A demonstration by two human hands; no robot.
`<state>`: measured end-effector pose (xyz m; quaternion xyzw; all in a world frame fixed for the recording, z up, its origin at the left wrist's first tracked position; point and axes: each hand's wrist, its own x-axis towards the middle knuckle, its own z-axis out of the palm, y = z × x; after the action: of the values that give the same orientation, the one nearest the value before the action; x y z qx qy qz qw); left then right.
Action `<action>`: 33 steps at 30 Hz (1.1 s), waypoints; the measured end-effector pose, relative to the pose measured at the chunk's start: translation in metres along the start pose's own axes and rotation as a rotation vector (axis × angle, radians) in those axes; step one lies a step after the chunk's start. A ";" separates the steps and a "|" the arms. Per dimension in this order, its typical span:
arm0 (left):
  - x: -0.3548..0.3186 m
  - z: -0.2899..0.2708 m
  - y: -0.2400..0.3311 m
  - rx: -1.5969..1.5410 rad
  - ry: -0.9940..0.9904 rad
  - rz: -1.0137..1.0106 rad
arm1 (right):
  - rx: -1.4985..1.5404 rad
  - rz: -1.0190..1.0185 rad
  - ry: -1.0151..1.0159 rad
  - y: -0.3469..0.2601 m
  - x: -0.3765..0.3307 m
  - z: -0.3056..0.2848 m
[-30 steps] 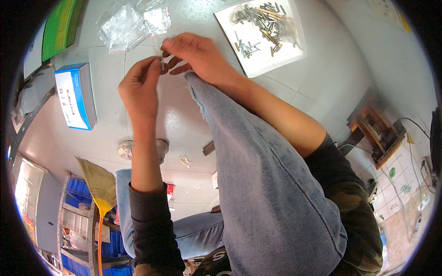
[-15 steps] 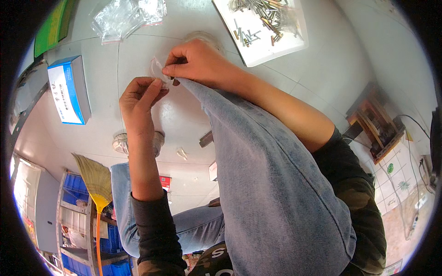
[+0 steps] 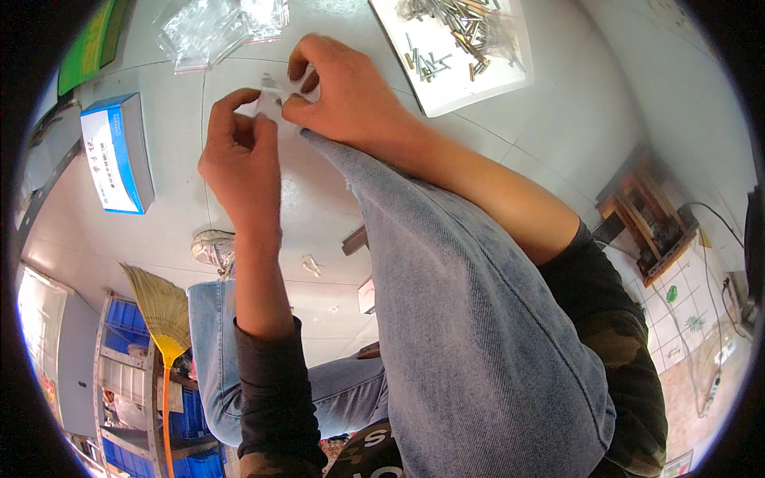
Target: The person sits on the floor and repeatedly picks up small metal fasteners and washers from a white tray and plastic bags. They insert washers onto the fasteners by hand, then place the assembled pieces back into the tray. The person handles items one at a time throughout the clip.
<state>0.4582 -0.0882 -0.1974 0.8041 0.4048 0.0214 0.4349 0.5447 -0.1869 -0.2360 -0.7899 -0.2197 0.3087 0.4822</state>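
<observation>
A small clear plastic bag (image 3: 271, 99) is up above the tip of my raised knee, between my two hands. My left hand (image 3: 243, 155) holds its left side between thumb and fingers. Just to the right, my right hand (image 3: 347, 92) has its thumb and forefinger apart beside the bag; whether the thumb touches it is hard to see. A few small dark bits seem to show in the bag, too small to name. Up and to the right lies a white tray (image 3: 446, 99) of loose screws and bolts (image 3: 470, 40). More clear bags (image 3: 205, 36) lie flat at the upper left.
A blue and white box (image 3: 115, 155) stands on the left. A straw broom (image 3: 163, 311) leans by a metal shelf with blue bins (image 3: 127, 323). My denim-clad leg (image 3: 462, 303) fills the middle. A wooden stool-like frame (image 3: 649, 215) and cables are at the right.
My right hand has come off its pinch on the bag and moved up, its fingers spreading. My left hand has turned and shifted up slightly with the bag.
</observation>
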 end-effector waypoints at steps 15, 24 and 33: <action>0.020 -0.005 -0.029 -1.106 -0.261 -0.634 | 0.790 0.089 -0.234 0.004 0.003 -0.008; 0.017 0.002 0.014 -0.565 -0.141 -0.267 | 1.261 0.349 -0.292 0.029 0.008 -0.046; 0.041 0.017 0.010 -0.930 -0.297 -0.461 | 1.353 0.431 -0.210 0.030 0.022 -0.050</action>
<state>0.4986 -0.0750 -0.2136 0.4115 0.4527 -0.0114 0.7909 0.5975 -0.2171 -0.2516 -0.3099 0.1352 0.5401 0.7707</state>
